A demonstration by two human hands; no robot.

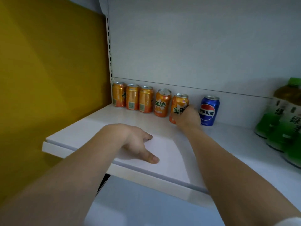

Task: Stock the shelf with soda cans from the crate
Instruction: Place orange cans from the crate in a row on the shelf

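Observation:
Several orange soda cans stand in a row at the back of the white shelf (101, 128). My right hand (187, 117) grips the rightmost orange can (178, 104), which tilts slightly. To its left is another orange can (162, 102), and further left are three more, starting at the orange can by the upright (118, 94). A blue cola can (209, 110) stands just right of my right hand. My left hand (136, 142) rests flat on the shelf near its front edge, holding nothing. The crate is out of view.
Green tea bottles (283, 118) crowd the right end of the shelf. A yellow panel (48, 70) borders the left side, with a slotted upright (110, 51) at the shelf's back left corner. The white back wall (195, 46) rises behind the cans.

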